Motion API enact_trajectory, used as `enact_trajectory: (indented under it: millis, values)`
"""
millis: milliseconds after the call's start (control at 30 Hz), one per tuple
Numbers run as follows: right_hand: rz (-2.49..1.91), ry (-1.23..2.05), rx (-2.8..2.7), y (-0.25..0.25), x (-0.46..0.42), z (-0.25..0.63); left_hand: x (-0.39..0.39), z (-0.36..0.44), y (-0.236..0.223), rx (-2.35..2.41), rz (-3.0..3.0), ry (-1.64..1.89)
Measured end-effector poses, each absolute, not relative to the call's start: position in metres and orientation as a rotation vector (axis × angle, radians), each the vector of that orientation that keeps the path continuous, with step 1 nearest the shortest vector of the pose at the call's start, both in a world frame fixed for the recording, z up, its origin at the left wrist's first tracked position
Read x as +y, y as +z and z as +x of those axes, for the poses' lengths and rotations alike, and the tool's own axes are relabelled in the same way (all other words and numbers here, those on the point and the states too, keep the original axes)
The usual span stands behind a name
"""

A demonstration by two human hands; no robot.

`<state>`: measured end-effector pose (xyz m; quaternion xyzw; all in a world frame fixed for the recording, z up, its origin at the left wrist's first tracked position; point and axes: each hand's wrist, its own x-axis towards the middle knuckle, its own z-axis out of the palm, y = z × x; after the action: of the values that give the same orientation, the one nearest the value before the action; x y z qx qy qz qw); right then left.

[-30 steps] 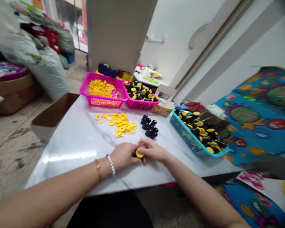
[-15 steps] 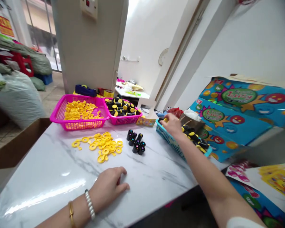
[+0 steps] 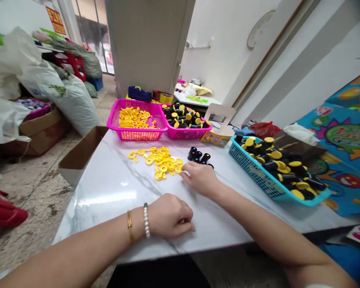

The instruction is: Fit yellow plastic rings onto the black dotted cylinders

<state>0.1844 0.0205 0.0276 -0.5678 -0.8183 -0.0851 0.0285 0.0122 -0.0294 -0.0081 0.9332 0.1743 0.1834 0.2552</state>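
Observation:
My right hand (image 3: 202,178) reaches over the table, thumb and fingertips closed at the edge of a yellow plastic ring (image 3: 178,169). This ring lies at the right side of a loose pile of yellow ring pieces (image 3: 162,158). Just behind the hand stand several black cylinders (image 3: 193,153) with small coloured dots on top, partly hidden by it. Nearer the table's front edge, my left hand (image 3: 171,216) rests on the surface. Its fingers are loosely curled, and nothing shows in them.
At the back, one pink basket (image 3: 138,135) holds yellow pieces and another pink basket (image 3: 192,134) holds black-and-yellow cylinders. A turquoise basket (image 3: 258,176) on the right holds more of these. A small printed carton (image 3: 216,138) stands between. An open cardboard box (image 3: 82,154) is left of the table.
My right hand has left the turquoise basket and moved left to the yellow pile. My left hand's fingers have curled in. The view has turned left.

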Motion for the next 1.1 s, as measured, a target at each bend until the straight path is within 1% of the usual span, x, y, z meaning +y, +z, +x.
enact_trajectory:
  millis: [133,267,333,400,533,733,800,867,1000,1100]
  values:
    - [-1.778,-0.290,-2.599,0.004,0.001,0.161,-0.019,0.002,-0.002,0.619,2.544,0.766]
    - [-1.576,-0.277,-2.563,-0.001,-0.040,0.175,-0.006,-0.006,0.001,0.886,2.431,0.981]
    - [-1.443,-0.251,-2.490,-0.005,-0.067,0.187,-0.001,-0.003,0.000,1.047,2.325,0.984]
    - [-1.343,-0.161,-2.446,-0.011,-0.092,0.198,0.004,0.005,-0.005,1.156,2.239,0.910]
    - [-1.208,-0.031,-2.387,-0.022,-0.121,0.215,0.020,0.043,-0.013,1.275,2.255,0.779]
    - [-0.979,0.032,-2.453,-0.028,-0.142,0.222,0.043,0.109,-0.007,1.399,2.284,0.830]
    - [-0.927,0.174,-2.406,-0.026,-0.149,0.226,0.045,0.118,-0.004,1.408,2.279,0.846]
    - [-0.957,0.381,-2.218,-0.021,-0.151,0.234,0.040,0.116,-0.003,1.410,2.289,0.856]
    - [-1.235,0.721,-1.741,-0.007,-0.132,0.261,0.012,0.088,-0.007,1.370,2.187,0.771]
    - [-1.358,0.998,-1.560,0.000,-0.102,0.275,-0.016,0.063,-0.011,1.265,2.046,0.634]
